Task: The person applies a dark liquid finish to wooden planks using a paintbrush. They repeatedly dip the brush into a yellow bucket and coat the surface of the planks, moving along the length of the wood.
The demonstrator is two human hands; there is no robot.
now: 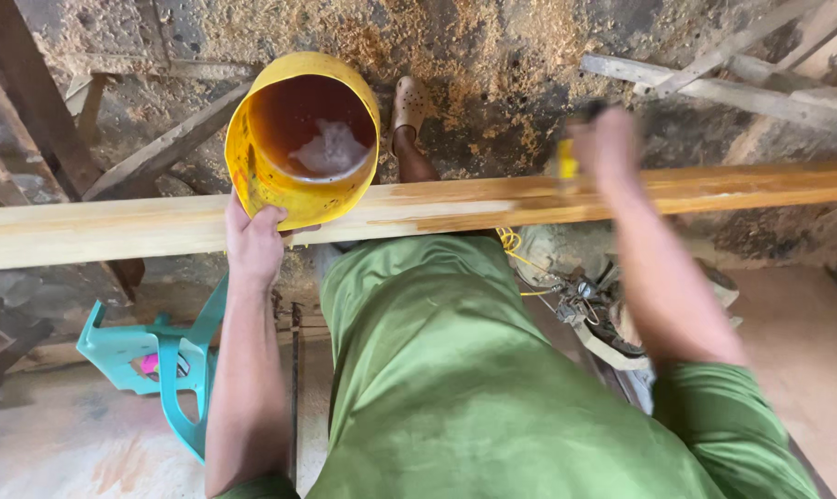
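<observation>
Below, the left hand (253,242) clasped the yellow bucket (300,139) at its 6 o'clock wall, tilted on the long plank (437,205). It probably handled light, rigid and slick. At 3 o'clock, the blurred right hand (607,146) closed on a small yellow object (567,164).

The right hand (606,143) is smeared by motion blur, so its fingers cannot be told apart, and the small yellow object (567,164) under it is too blurred to identify. The long wooden plank (114,226) runs out of both side edges. The yellow bucket (280,185) hides the left hand's (252,242) fingertips. The pale stuff (331,151) inside the bucket cannot be made out. The turquoise plastic chair (160,365) is partly hidden behind the left forearm.
</observation>
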